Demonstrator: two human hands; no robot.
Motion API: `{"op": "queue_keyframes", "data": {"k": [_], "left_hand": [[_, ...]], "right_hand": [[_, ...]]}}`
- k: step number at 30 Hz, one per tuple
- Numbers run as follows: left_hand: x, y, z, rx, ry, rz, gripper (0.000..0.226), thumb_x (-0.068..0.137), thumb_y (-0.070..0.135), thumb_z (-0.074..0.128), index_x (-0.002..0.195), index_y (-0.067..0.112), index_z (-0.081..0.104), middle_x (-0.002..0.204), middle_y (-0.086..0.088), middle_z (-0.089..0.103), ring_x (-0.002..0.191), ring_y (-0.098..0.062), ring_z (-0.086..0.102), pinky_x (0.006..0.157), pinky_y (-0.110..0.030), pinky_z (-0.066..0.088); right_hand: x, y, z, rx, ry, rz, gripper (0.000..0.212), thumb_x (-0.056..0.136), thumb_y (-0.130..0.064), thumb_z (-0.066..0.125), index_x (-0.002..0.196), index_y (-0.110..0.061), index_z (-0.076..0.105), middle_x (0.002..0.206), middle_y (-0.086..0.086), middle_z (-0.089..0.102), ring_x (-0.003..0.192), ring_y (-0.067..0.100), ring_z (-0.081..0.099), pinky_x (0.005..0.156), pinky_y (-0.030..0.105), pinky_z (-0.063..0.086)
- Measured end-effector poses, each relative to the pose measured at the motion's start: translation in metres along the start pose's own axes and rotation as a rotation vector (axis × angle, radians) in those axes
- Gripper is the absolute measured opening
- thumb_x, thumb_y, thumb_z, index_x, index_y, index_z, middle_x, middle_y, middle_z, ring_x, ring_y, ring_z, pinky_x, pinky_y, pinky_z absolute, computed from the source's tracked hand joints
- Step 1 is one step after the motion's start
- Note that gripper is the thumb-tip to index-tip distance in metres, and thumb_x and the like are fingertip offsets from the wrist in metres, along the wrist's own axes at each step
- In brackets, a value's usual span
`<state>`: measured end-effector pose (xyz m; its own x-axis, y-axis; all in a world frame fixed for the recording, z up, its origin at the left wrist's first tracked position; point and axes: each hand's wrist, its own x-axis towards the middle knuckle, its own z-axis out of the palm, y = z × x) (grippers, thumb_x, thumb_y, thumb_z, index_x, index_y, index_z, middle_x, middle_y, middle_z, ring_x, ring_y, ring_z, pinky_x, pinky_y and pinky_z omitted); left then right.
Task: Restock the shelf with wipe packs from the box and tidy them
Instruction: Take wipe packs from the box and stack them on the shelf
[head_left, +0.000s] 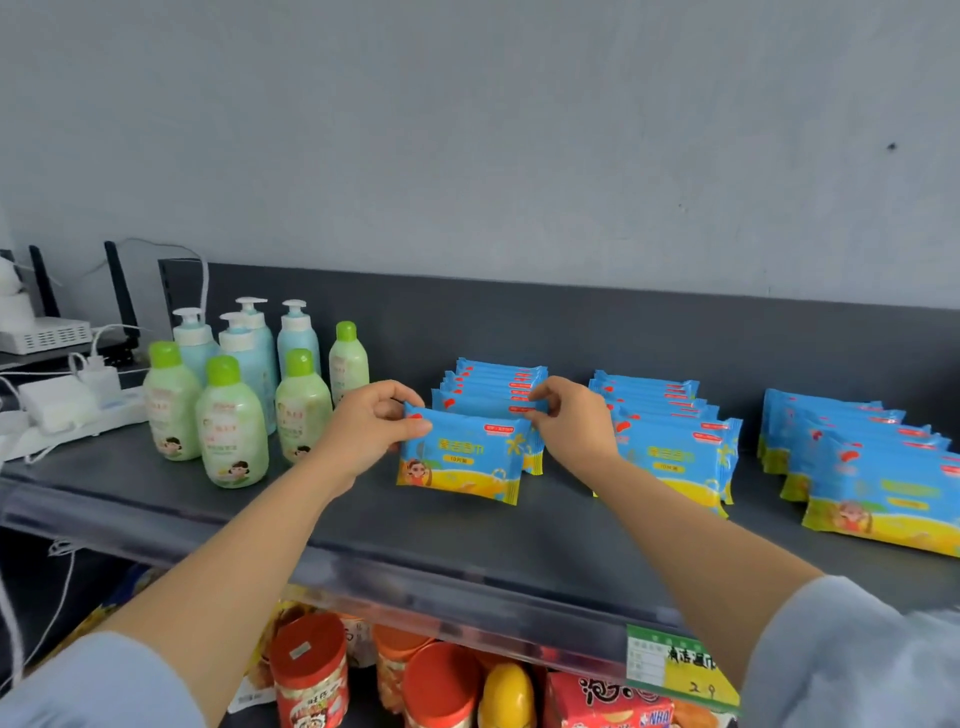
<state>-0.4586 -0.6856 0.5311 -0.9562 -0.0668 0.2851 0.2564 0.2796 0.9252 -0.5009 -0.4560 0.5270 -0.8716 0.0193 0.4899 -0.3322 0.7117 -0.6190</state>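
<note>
Currently my left hand (371, 421) pinches the top left corner of the front wipe pack (462, 457), thumb on its face and fingers (387, 396) curled behind. My right hand (569, 421) pinches its top right corner likewise. The pack stands upright on the dark shelf (467, 535), foremost in the leftmost row of packs (493, 387). A middle row (670, 447) and a right row (857, 467) stand further right, each apart. Green and blue bottles (234, 400) stand to the left.

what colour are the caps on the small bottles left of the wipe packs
Bright green caps on pale green bottles; the head view shows them best.
</note>
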Motion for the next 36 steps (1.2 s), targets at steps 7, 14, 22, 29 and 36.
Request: {"op": "queue_keyframes", "data": {"k": [7,14,22,29,36], "left_hand": [[0.018,-0.01,0.003,0.011,-0.047,0.005,0.014,0.083,0.004,0.071,0.089,0.013,0.061,0.086,-0.004,0.073,0.08,-0.012,0.072,0.058,-0.022,0.054],[0.036,-0.019,0.006,0.063,-0.053,-0.01,0.016,0.083,0.006,0.071,0.092,0.016,0.062,0.091,-0.004,0.071,0.089,-0.016,0.07,0.074,-0.038,0.058],[0.053,-0.028,0.019,0.318,0.093,0.051,0.016,0.087,0.016,0.069,0.099,0.022,0.06,0.103,-0.002,0.065,0.093,-0.017,0.065,0.068,-0.032,0.055],[0.055,-0.029,0.019,0.379,0.018,0.053,0.031,0.086,0.007,0.064,0.108,0.03,0.059,0.118,-0.004,0.058,0.098,-0.018,0.063,0.073,-0.034,0.058],[0.052,-0.027,0.023,0.5,-0.03,0.087,0.055,0.076,0.009,0.078,0.122,0.025,0.053,0.117,0.003,0.042,0.107,-0.016,0.053,0.085,-0.034,0.054]], "right_hand": [[0.009,0.0,0.004,-0.051,-0.033,0.063,0.024,0.089,-0.01,0.063,0.112,-0.015,0.063,0.092,-0.002,0.058,0.074,0.013,0.055,0.067,0.024,0.046],[0.01,0.005,0.008,-0.04,-0.04,0.078,0.031,0.089,-0.007,0.061,0.118,-0.016,0.059,0.089,-0.003,0.057,0.078,0.012,0.055,0.069,0.023,0.046],[0.012,0.01,0.011,-0.004,-0.035,0.101,0.038,0.087,-0.001,0.059,0.121,-0.019,0.057,0.087,-0.001,0.061,0.081,0.014,0.058,0.072,0.026,0.051],[0.013,0.012,0.013,-0.014,-0.028,0.096,0.039,0.086,0.001,0.061,0.119,-0.02,0.058,0.087,0.0,0.061,0.08,0.013,0.058,0.068,0.022,0.049],[0.016,0.01,0.015,-0.022,-0.003,0.078,0.035,0.086,0.003,0.059,0.114,-0.017,0.059,0.084,-0.002,0.057,0.074,0.011,0.054,0.062,0.019,0.046]]}}
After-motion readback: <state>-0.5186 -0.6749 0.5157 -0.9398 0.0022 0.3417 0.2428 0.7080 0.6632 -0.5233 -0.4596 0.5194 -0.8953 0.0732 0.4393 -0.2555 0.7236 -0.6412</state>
